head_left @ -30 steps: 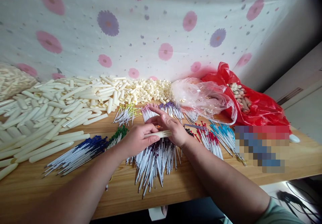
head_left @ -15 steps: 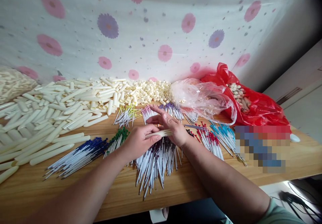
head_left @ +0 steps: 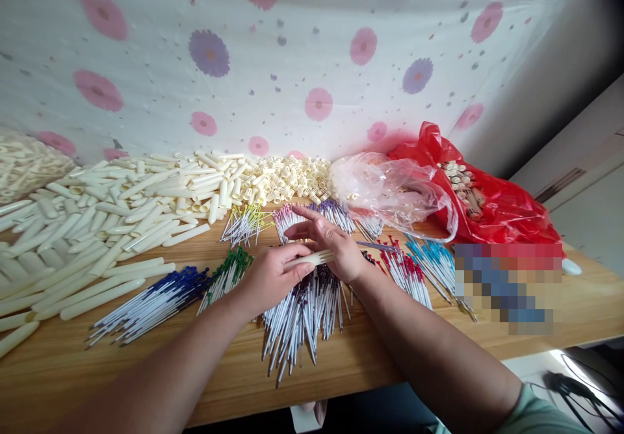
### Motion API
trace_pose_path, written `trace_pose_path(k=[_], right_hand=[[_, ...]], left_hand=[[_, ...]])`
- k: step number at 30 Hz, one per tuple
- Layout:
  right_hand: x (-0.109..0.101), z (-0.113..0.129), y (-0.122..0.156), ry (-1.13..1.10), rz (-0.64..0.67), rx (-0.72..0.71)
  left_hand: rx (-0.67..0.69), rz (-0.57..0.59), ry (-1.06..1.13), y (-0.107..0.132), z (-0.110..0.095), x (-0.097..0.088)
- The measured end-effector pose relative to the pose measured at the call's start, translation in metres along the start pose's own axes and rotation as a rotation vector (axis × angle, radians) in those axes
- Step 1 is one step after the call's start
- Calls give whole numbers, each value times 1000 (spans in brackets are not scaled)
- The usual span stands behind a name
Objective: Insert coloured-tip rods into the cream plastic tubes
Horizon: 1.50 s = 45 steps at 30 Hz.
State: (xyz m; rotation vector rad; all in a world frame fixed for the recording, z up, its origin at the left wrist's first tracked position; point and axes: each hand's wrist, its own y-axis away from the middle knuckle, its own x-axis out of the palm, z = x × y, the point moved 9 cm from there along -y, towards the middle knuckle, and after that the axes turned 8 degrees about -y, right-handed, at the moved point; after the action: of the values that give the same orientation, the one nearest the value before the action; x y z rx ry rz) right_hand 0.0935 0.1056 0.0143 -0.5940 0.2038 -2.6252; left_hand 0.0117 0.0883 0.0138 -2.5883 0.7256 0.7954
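A cream pen barrel [head_left: 308,260] lies level between my two hands above the middle of the wooden table [head_left: 146,369]. My left hand [head_left: 270,275] is closed round its left end. My right hand [head_left: 327,243] grips the other end near the palm, with its fingers stretched out to the left. Under both hands spreads a heap of white pen refills with dark tips [head_left: 299,310].
Cream barrels [head_left: 97,219] are piled at the left, small cream spring-like parts [head_left: 287,177] behind. Refill bundles lie sorted by colour: blue [head_left: 151,301], green [head_left: 227,271], yellow [head_left: 244,221], red [head_left: 404,271], light blue [head_left: 433,258]. A clear bag [head_left: 394,190] and a red bag [head_left: 492,200] sit at the right.
Nothing has moved apart from a slight shift of the camera; both hands keep the barrel in the same place.
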Motion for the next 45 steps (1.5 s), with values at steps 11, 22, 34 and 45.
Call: trace_pose_path(k=[11,22,34,45], right_hand=[[-8,65,7,599,-9,-338],[-9,59,3,791,71,-321],[-9,47,5,863,71,-117],[-5,44,3,898,-16,-186]], left_hand=[[-266,58,463,-1,23,3],[-323,91,630,3,30,2],[-28,-95,-175,-2,11,-30],[25,-135,-174,-3,10,-38]])
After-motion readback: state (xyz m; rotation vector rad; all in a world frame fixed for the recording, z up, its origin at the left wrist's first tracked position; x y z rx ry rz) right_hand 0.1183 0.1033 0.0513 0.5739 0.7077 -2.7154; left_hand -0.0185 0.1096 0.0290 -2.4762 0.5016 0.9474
